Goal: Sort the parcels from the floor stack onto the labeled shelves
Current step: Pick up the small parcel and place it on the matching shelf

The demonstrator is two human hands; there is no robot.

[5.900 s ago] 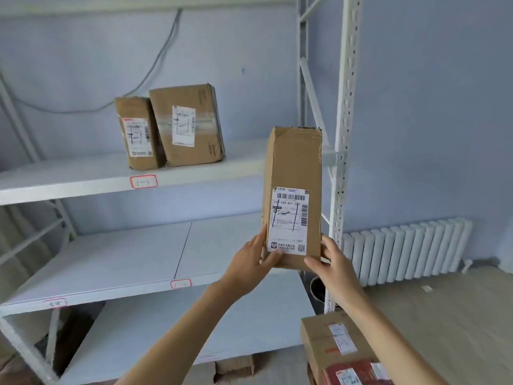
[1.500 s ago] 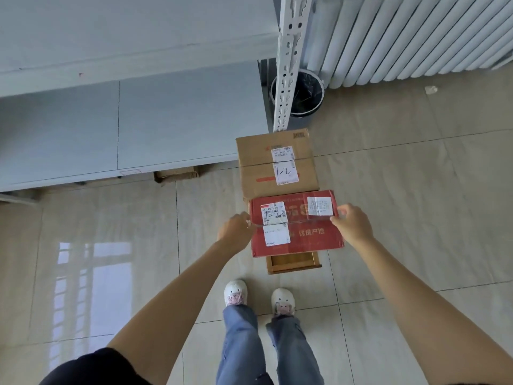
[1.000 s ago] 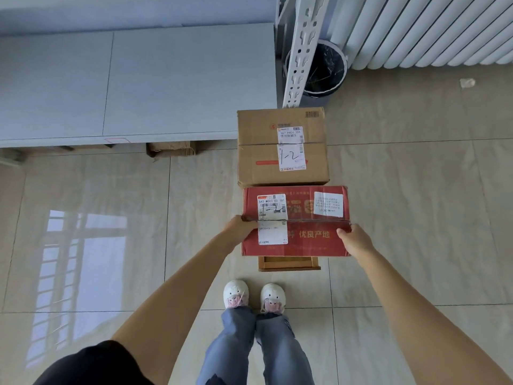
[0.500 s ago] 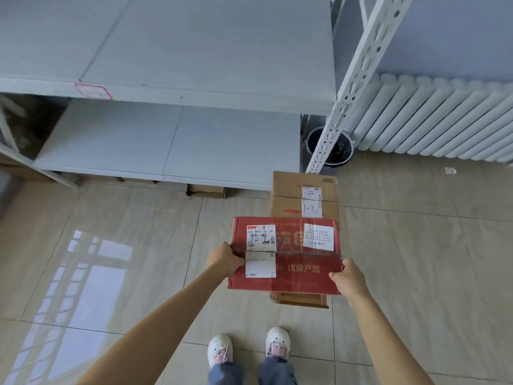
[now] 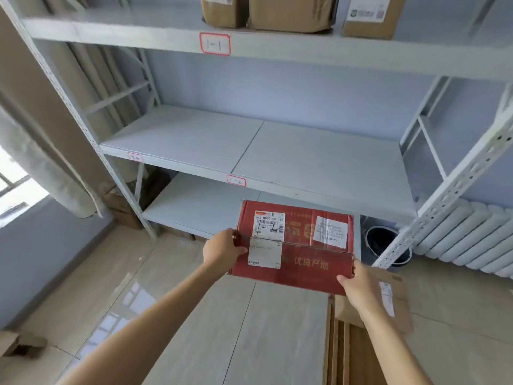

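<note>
- The left hand (image 5: 222, 250) grips the left end of the red parcel (image 5: 294, 254), fingers curled round it
- The right hand (image 5: 358, 287) holds its near right corner
- The parcel is up in the air, in front of the shelf (image 5: 319, 159) marked, it seems, "1-2" (image 5: 236, 180)
- A brown parcel (image 5: 394, 295) lies low on the right

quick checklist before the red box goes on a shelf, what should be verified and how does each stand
1. Grip: left hand and right hand both hold the red parcel by its ends: ok.
2. Handwritten mark on the parcel's label legible: cannot tell.
3. Middle shelf, tagged 1-2, has bare room: ok.
4. Top shelf, tagged 1-1, already holds brown parcels: ok.
5. Path from parcel to the middle shelf unobstructed: ok.
</note>
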